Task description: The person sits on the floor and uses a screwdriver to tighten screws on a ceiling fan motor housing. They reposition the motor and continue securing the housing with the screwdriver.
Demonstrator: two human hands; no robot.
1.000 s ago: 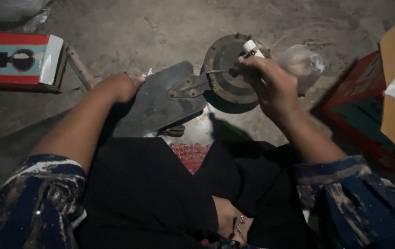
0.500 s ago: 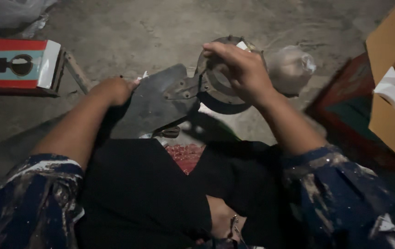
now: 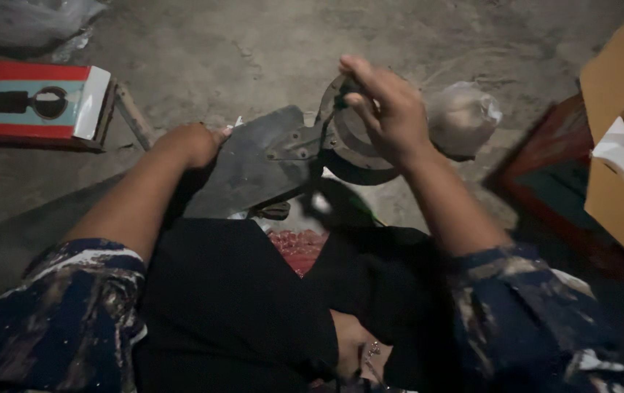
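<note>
The left hand (image 3: 194, 143) is closed on the near edge of a dark metal blade (image 3: 254, 169), which lies across the lap at centre. At two o'clock from it the right hand (image 3: 391, 109) curls its fingers over the round metal hub (image 3: 348, 142) (joined to the blade by a riveted bracket). A clear plastic bag (image 3: 463, 118) sits at three o'clock, just beside that hand.

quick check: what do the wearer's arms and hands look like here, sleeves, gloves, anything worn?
Both hands are bare, no gloves: left hand, right hand. Forearms are uncovered. Each arm has a short, dark navy sleeve ending above the elbow, mottled with pale, paint-like blotches: left sleeve, right sleeve. No watch or wristband visible on either wrist.
</note>
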